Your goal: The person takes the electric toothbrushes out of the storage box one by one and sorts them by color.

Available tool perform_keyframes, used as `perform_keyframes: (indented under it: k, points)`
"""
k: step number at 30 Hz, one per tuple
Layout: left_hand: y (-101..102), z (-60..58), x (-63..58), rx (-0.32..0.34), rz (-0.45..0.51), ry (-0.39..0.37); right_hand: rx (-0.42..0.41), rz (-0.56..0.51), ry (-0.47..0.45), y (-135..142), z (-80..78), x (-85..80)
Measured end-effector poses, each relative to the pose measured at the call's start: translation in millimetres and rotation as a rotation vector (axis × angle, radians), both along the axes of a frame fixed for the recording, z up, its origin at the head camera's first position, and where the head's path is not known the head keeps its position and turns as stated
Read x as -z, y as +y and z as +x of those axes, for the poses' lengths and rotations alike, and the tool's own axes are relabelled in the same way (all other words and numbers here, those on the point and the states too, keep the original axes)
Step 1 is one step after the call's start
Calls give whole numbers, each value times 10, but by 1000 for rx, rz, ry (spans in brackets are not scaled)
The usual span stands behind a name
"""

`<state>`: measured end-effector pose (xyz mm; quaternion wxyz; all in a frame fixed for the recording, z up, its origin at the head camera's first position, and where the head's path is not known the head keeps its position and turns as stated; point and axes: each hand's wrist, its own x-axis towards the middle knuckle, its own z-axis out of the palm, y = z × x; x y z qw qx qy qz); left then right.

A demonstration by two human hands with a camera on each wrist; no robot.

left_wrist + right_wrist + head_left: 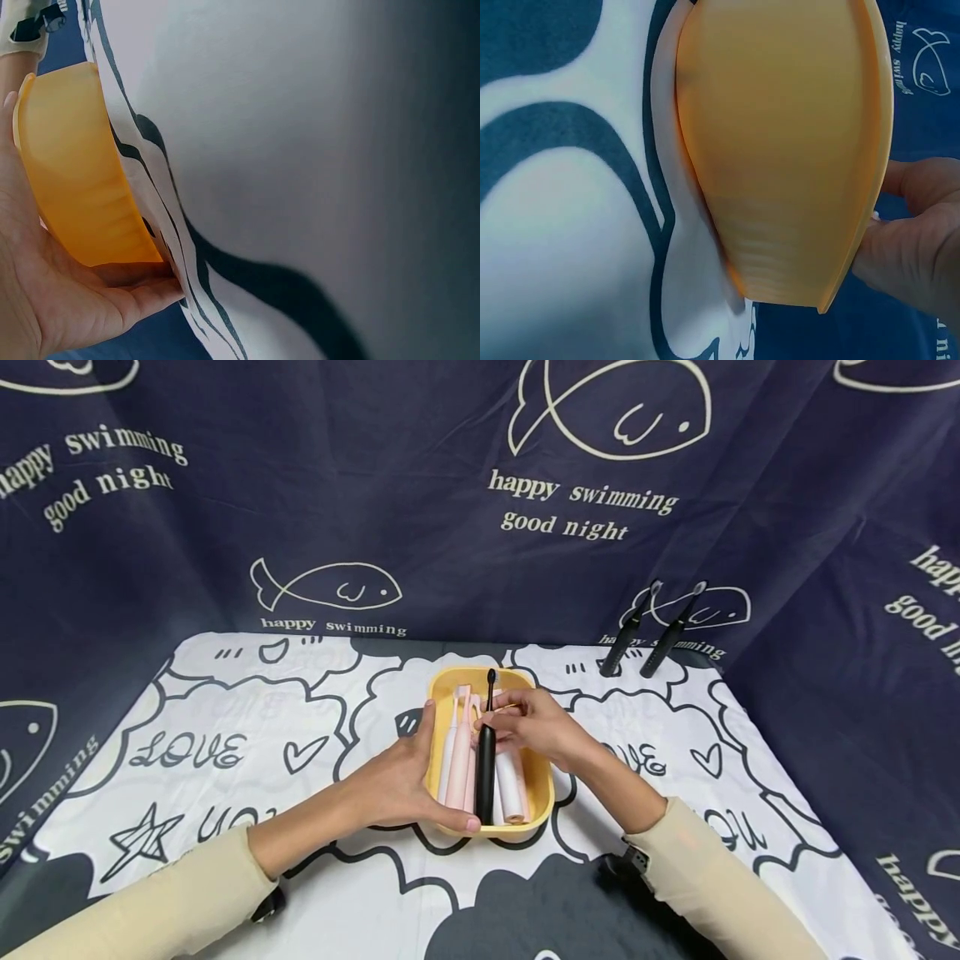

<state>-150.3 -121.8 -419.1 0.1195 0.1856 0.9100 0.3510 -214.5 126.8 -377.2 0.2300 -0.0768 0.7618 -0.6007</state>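
Backdrop: navy curtain with fish outlines, "happy swimming" and "good night" repeated in cream letters.
Tablecloth: white tablecloth printed "LOVE" and "YOU", each partly hidden in places.
Tray: yellow tray on the cloth, pink toothbrushes and white toothbrushes inside.
Left hand: clamped on the tray's side, thumb at the near rim.
Right hand: fingers pinching a black toothbrush at the tray; any brand too small to read.
Far pair: two black toothbrushes, back right, heads up.
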Motion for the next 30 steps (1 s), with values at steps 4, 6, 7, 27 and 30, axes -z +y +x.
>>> perform_keyframes:
  k: [4,6,7,27,30]
  points:
    - [12,-2,-3,1,1,3,2,-24,10,52,34,-7]
    - [15,-1,-6,1,3,2,-3,-45,19,78,48,-6]
    - [16,0,-7,1,5,2,-4,-56,22,90,55,-6]
    - [3,1,-5,-4,-6,9,76,-161,147,333,51,-205]
    - [5,-1,-10,-2,-3,10,99,-171,153,377,33,-237]
